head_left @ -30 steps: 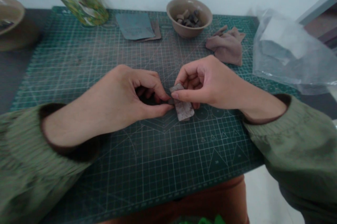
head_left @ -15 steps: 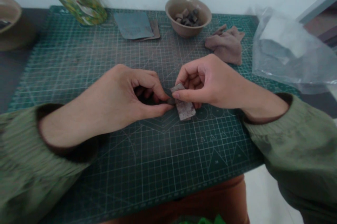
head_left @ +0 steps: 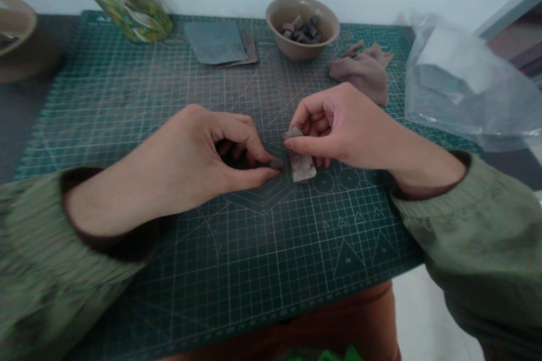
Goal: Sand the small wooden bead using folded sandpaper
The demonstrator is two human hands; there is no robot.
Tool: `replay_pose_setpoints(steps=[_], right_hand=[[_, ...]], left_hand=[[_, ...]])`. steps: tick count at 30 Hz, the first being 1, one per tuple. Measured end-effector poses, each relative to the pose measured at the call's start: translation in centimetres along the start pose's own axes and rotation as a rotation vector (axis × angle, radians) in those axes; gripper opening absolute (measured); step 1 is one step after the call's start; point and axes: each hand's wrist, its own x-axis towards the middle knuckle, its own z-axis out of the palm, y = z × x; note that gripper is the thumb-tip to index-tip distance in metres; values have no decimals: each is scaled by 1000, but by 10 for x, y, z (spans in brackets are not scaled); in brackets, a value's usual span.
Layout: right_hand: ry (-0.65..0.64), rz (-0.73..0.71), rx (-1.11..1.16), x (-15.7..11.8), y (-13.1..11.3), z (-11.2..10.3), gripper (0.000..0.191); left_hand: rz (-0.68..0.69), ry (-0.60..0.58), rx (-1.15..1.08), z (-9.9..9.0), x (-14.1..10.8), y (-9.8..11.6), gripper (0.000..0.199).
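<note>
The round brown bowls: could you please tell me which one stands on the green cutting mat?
The round brown bowl of small grey-and-tan pieces does; the other brown bowl, cut off by the left picture edge, sits on the dark tabletop.

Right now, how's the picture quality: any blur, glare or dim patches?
Head view: soft overall, fine detail lost on the small piece in the left hand and the mottled strip in the right hand; head view: dim, the green mat darker toward the near edge; head view: faint glints on the clear bag.
</note>
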Motion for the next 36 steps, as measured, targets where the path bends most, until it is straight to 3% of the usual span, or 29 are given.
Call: replay_pose_setpoints(steps=[5,11,17,22,36], right_hand=[[33,-10,55,-2,-3,-1,29],[89,-9,92,-3,-3,-2,30],[97,-7,113,-1,0,-3,33],[51,38,118,0,-2,-3,33],[33,43,120,-1,-2,-2,34]], left_hand=[[45,9,-5,0,0,3,14],[189,130,-32,1,-4,12,4],[371,162,-110,3,-9,19,18],[409,111,-142,2,-10,23,26],[455,121,-174,4,-8,23,28]])
